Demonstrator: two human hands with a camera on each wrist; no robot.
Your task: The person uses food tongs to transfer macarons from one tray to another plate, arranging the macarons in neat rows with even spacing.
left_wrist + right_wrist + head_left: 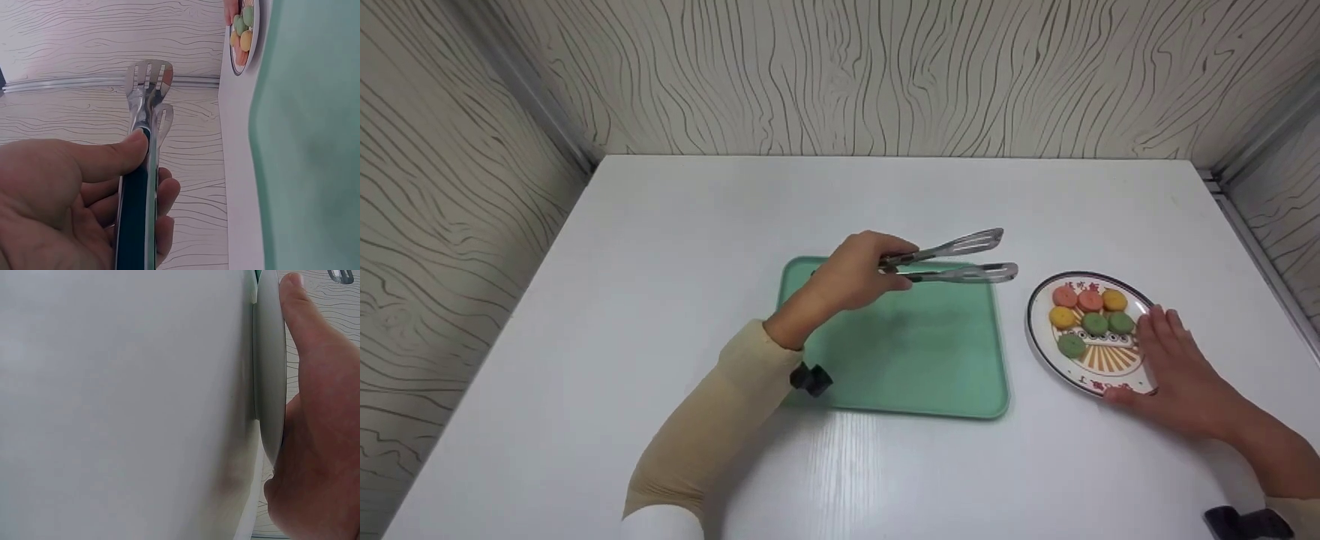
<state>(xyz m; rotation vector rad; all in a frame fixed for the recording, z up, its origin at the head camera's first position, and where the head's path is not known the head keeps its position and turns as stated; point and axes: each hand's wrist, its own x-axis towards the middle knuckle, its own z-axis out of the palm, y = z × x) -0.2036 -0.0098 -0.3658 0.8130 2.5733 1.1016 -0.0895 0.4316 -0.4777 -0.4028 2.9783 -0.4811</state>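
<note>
My left hand grips a pair of metal tongs by the dark handle, with the thumb on one arm and curled fingers on the other. The slotted tong ends stand spread apart above the green tray, pointing right, with nothing between them. My right hand rests against the near right rim of a round decorated plate, its fingers fairly straight and the thumb spread along the edge. On the plate sit small round cookies: two pink, two yellow and three green.
The white table carries the tray in the middle and the plate to its right. Wood-patterned panels rise behind it and at both sides. Dark wrist mounts sit on the sleeves.
</note>
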